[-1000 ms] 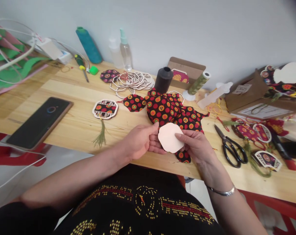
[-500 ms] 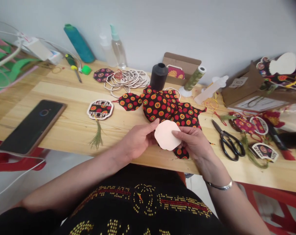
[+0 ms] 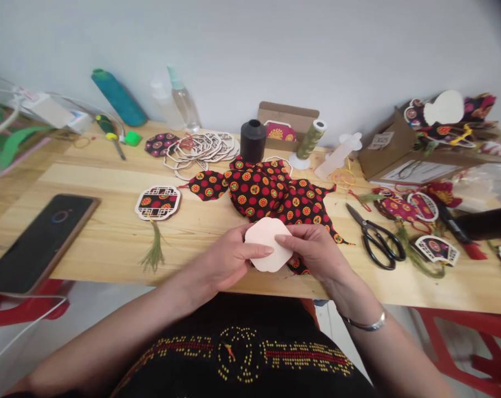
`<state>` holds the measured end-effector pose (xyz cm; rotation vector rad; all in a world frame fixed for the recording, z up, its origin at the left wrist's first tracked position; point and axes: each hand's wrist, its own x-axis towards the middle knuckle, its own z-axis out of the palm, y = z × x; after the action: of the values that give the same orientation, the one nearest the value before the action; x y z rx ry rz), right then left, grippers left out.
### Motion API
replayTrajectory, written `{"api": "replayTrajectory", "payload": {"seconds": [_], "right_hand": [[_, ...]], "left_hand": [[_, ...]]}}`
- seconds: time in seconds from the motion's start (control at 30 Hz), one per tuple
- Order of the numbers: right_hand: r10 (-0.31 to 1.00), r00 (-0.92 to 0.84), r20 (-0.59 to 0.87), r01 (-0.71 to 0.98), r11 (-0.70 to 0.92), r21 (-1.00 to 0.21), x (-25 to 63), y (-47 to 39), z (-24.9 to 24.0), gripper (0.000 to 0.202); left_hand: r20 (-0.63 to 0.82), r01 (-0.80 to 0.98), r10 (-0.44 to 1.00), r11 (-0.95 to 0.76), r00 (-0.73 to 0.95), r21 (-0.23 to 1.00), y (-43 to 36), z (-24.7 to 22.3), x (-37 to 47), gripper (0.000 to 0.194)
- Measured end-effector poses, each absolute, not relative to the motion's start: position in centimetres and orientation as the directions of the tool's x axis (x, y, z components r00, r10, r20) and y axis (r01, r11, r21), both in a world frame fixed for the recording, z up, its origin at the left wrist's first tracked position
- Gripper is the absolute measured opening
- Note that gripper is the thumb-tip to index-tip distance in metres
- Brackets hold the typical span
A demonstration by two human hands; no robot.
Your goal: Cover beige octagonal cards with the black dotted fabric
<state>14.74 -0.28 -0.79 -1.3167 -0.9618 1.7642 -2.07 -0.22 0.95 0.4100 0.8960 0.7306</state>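
Together, the fingers of the left hand (image 3: 229, 255) and right hand (image 3: 321, 251) hold a pale, scalloped panel (image 3: 267, 234) between them by opposite sides, thumbs pressed over its face, just in front of flower-print fabric (image 3: 256, 193) spread on the worktop (image 3: 202, 224).

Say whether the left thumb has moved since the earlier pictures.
Yes: against the tasselled ornament, the left thumb has moved rightward and lower, onto the pale card's face.

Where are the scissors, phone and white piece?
Scissors (image 3: 366, 225): head view, on the pivot.
Phone (image 3: 43, 243): head view, middle of its dark face.
White piece (image 3: 265, 234): head view, on its plain upper face.
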Motion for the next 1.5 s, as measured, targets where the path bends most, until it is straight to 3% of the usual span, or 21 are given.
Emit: {"api": "replayTrajectory", "payload": {"seconds": [0.4, 0.63, 1.27, 1.37, 1.5], "right_hand": [[0.883, -0.238, -0.405, -0.028, -0.423, -0.906, 14.9, -0.8, -1.8, 0.020], [0.900, -0.238, -0.366, 0.006, -0.375, -0.927, 14.7, -0.9, -1.8, 0.022], [0.937, -0.240, -0.254, 0.156, -0.221, -0.963, 14.4, -1.0, 0.3, 0.022], [0.957, -0.213, -0.197, 0.231, -0.146, -0.962, 15.0, -1.2, 0.6, 0.025], [0.997, 0.069, -0.039, 0.523, -0.069, -0.849, 18.3, -1.5, 1.3, 0.032]], "left_hand": [[-0.557, -0.318, 0.707, 0.700, 0.437, 0.639, -0.6, 0.1, -2.5, 0.019], [-0.515, -0.377, 0.746, 0.661, 0.422, 0.649, -0.8, -0.2, -2.6, 0.032], [-0.575, -0.401, 0.731, 0.682, 0.367, 0.612, -0.7, 1.1, -2.0, 0.032], [-0.559, -0.399, 0.739, 0.674, 0.376, 0.622, -0.5, 1.0, -2.1, 0.033], [-0.549, -0.391, 0.739, 0.673, 0.391, 0.628, -0.3, 0.8, -2.7, 0.035]]}}
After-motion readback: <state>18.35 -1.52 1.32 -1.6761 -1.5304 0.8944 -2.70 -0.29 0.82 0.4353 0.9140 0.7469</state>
